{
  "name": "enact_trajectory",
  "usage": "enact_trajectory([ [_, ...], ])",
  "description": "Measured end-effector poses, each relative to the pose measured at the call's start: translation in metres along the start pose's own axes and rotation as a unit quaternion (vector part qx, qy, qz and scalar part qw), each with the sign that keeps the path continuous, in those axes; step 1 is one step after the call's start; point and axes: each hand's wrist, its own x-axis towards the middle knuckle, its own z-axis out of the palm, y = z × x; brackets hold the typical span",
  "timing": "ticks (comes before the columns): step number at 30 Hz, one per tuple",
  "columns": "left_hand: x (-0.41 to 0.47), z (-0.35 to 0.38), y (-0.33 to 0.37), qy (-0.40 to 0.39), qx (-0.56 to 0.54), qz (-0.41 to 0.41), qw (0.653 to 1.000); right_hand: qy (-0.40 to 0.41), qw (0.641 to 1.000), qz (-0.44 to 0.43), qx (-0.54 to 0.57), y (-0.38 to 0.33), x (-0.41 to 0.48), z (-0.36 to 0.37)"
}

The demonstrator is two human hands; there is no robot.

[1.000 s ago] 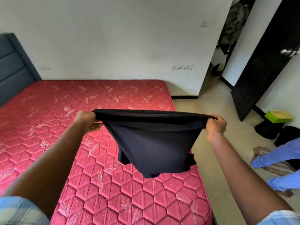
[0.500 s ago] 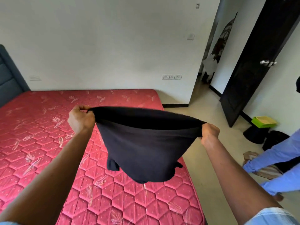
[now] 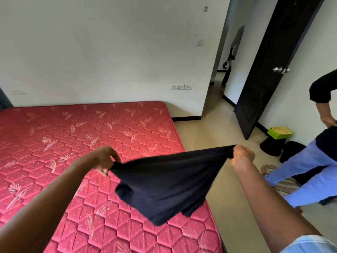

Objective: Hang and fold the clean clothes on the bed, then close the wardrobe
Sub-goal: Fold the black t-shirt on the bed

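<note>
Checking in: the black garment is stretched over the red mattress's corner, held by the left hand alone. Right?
Not alone. The head view shows the right hand gripping the other end of the black garment while the left hand pinches its end. It is stretched over the corner of the red mattress.

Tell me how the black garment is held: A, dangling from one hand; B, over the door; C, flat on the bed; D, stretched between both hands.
D: the left hand and right hand each hold an end of the garment.
</note>
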Motion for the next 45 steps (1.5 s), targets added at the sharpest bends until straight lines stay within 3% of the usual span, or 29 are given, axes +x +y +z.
enact_trajectory([
  [2,-0.016,0.021,0.017,-0.170,0.062,0.029,0.983,0.002,1.000,0.005,0.022,-0.002,0.000,-0.014],
  [5,-0.028,0.060,0.031,-0.282,0.037,0.062,0.957,0.037,0.996,0.025,0.072,-0.013,0.019,-0.007],
  [7,-0.031,0.078,0.028,-0.318,-0.006,0.089,0.944,0.071,0.997,0.001,-0.001,-0.017,0.034,0.012],
  [9,-0.033,0.091,0.012,-0.341,-0.071,0.100,0.932,0.031,0.994,-0.004,-0.106,-0.016,0.042,0.039],
  [10,-0.032,0.097,0.000,-0.346,-0.108,0.092,0.928,0.000,0.999,0.043,-0.012,-0.018,0.025,0.052],
  [12,-0.031,0.109,-0.036,-0.345,-0.168,0.063,0.921,-0.073,0.993,0.031,0.084,-0.020,-0.005,0.090],
  [15,-0.032,0.122,-0.100,-0.316,-0.265,0.001,0.911,-0.171,0.982,0.044,-0.063,0.005,-0.031,0.155],
  [19,-0.030,0.156,-0.194,-0.145,-0.443,-0.144,0.873,-0.294,0.904,0.054,-0.305,0.066,-0.046,0.238],
  [22,-0.017,0.192,-0.268,-0.015,-0.519,-0.284,0.806,-0.291,0.857,0.050,-0.422,0.140,-0.059,0.306],
  [25,0.003,0.226,-0.337,0.088,-0.541,-0.366,0.752,-0.262,0.827,0.002,-0.497,0.220,-0.066,0.370],
  [28,0.028,0.253,-0.396,0.125,-0.554,-0.408,0.715,-0.266,0.797,-0.018,-0.542,0.290,-0.070,0.427],
  [30,0.048,0.270,-0.433,0.110,-0.551,-0.421,0.712,-0.297,0.737,-0.026,-0.606,0.331,-0.075,0.465],
  [33,0.075,0.289,-0.476,0.060,-0.527,-0.413,0.740,-0.370,0.581,-0.005,-0.725,0.376,-0.084,0.516],
  [34,0.084,0.294,-0.487,0.046,-0.530,-0.406,0.743,-0.380,0.551,0.010,-0.743,0.392,-0.086,0.533],
  [35,0.093,0.299,-0.496,0.049,-0.538,-0.399,0.741,-0.385,0.548,0.024,-0.742,0.406,-0.085,0.548],
  [36,0.099,0.303,-0.501,0.064,-0.551,-0.398,0.731,-0.382,0.584,0.046,-0.715,0.416,-0.083,0.561],
  [38,0.113,0.312,-0.513,0.116,-0.588,-0.417,0.683,-0.350,0.721,0.105,-0.588,0.440,-0.074,0.585],
  [39,0.119,0.317,-0.518,0.143,-0.608,-0.428,0.653,-0.336,0.771,0.121,-0.527,0.454,-0.069,0.593],
  [40,0.124,0.321,-0.521,0.164,-0.622,-0.435,0.630,-0.334,0.792,0.136,-0.492,0.466,-0.066,0.597],
  [43,0.130,0.328,-0.526,0.196,-0.637,-0.438,0.603,-0.367,0.774,0.165,-0.489,0.508,-0.061,0.599],
  [45,0.130,0.333,-0.525,0.205,-0.636,-0.420,0.614,-0.378,0.760,0.119,-0.515,0.534,-0.061,0.600],
])
